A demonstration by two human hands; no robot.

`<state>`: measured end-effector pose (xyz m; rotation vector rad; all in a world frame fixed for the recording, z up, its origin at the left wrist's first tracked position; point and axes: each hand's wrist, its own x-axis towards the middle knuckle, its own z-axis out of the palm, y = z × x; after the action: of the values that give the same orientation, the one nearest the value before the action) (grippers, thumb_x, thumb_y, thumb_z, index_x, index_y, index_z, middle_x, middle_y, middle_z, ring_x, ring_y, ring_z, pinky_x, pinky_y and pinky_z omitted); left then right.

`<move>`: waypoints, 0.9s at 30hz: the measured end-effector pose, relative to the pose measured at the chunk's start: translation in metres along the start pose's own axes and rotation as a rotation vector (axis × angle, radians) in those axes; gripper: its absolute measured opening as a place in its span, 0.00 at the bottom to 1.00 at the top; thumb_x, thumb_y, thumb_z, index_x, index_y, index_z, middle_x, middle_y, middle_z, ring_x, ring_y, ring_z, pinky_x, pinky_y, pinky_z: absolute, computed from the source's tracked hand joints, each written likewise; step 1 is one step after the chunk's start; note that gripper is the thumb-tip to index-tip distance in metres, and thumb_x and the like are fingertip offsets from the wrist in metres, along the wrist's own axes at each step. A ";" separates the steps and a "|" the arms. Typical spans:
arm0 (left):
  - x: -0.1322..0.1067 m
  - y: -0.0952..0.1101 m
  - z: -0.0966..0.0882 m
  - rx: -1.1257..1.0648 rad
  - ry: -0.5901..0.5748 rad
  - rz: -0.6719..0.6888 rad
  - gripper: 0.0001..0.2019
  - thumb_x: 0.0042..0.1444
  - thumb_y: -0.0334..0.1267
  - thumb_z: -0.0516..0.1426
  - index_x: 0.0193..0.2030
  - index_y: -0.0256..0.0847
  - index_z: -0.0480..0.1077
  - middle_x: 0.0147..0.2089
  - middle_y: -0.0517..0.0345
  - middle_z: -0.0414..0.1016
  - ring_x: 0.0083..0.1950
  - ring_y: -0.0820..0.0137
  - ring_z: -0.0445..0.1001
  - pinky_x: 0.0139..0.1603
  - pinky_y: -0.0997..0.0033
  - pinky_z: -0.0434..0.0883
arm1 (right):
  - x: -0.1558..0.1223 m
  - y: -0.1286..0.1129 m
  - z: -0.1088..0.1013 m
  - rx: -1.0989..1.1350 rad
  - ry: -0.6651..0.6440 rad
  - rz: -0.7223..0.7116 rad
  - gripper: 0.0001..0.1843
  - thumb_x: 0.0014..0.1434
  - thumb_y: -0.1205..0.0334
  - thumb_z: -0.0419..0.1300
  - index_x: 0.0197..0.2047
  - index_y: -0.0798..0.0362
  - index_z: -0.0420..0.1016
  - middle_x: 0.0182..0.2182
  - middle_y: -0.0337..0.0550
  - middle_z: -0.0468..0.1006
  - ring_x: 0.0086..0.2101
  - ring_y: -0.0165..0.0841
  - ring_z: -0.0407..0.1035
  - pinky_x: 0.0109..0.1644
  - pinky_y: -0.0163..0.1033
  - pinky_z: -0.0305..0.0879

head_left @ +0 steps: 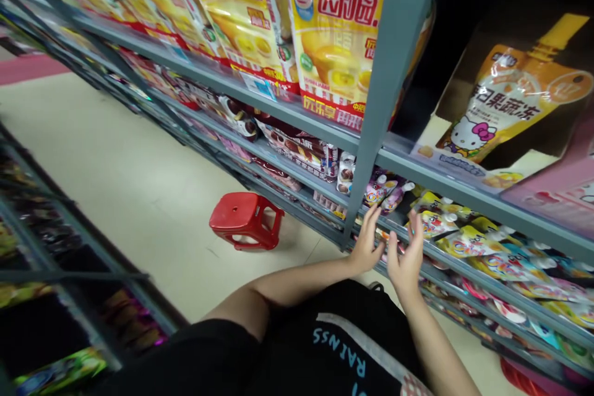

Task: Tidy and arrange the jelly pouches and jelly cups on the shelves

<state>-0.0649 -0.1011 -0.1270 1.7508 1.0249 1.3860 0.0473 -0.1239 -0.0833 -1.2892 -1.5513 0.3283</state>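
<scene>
My left hand is raised before the shelf edge beside the grey upright post, its fingers stretched upward. Close by on the right, my right hand has its thumb and fingers spread. Nothing shows in either hand, and a gap lies between them. Purple spouted pouches lie on the shelf just beyond the fingertips. To the right of my right hand, several yellow and white spouted pouches lie overlapping in a row. I cannot tell whether any finger touches the shelf.
Yellow snack bags line the upper shelf, with brown packets below. At upper right, an orange spouted pouch stands in an open box. A red plastic stool stands on the pale floor. Another rack runs along the left.
</scene>
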 end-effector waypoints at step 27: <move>0.012 -0.004 -0.015 -0.204 -0.196 -0.137 0.41 0.68 0.53 0.45 0.76 0.43 0.23 0.78 0.51 0.16 0.79 0.57 0.24 0.79 0.50 0.36 | 0.067 0.034 0.070 -0.241 0.118 0.469 0.43 0.50 0.24 0.58 0.49 0.57 0.61 0.38 0.58 0.76 0.37 0.50 0.71 0.40 0.47 0.65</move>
<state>-0.0786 -0.0883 -0.1220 1.5998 0.8491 1.1646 0.0170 -0.0279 -0.1018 -1.8306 -1.2030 0.3584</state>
